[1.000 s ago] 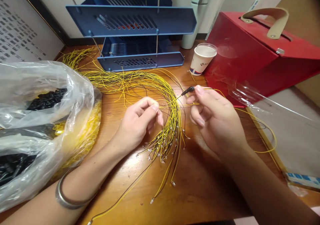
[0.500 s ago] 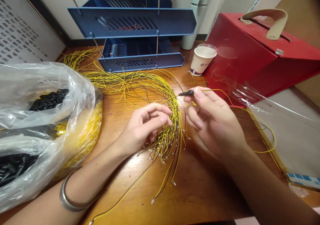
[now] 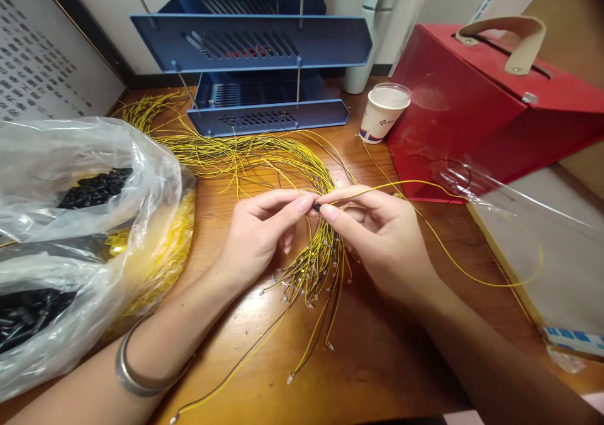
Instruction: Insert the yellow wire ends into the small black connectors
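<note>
The left hand (image 3: pixel 264 233) and the right hand (image 3: pixel 380 233) together pinch a small black piece (image 3: pixel 316 206), above the bundle of yellow and black wires (image 3: pixel 325 180) on the wooden table (image 3: pixel 387 362).

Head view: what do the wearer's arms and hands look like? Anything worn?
Left hand and right hand: ungloved, no rings visible. No sleeves visible on either arm. A plain, grey, metallic-looking bangle circles the left forearm.

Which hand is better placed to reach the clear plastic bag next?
Probably the left hand: the bag lies nearer it than the right hand, though both pinch a small black piece.
</note>
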A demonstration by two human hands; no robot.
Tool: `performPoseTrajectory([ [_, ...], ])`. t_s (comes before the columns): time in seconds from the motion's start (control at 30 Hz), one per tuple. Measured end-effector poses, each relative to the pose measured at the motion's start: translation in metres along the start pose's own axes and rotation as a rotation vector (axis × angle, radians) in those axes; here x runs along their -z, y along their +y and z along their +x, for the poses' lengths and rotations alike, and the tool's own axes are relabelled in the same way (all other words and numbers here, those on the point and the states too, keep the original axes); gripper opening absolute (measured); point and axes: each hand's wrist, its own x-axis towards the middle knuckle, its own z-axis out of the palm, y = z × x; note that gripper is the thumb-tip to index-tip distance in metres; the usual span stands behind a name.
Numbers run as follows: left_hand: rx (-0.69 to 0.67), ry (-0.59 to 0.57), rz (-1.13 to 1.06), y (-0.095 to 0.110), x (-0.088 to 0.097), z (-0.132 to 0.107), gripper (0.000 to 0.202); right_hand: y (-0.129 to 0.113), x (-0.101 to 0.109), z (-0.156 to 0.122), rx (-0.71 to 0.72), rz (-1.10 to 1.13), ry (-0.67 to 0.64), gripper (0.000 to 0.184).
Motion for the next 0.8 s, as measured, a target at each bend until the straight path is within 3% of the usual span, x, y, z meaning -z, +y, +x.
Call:
performPoseTrajectory([
  [0.3, 0.048, 0.024, 0.101, 0.0009, -0.001, -0.0004, 0.014, 0.0034, -0.0017, 0.0005, -0.063, -0.11, 0.046, 0.012],
  [0.63, 0.014, 0.044, 0.235, 0.0066, -0.004, -0.0022, 0.02, 0.0051, -0.0016, -0.0009, 0.009, -0.227, 0.082, 0.013],
  [0.8, -0.036, 0.109, 0.201, 0.0029, -0.0017, 0.0, 0.017, 0.0047, -0.0008, -0.0008, -0.026, -0.21, 0.071, 0.012],
])
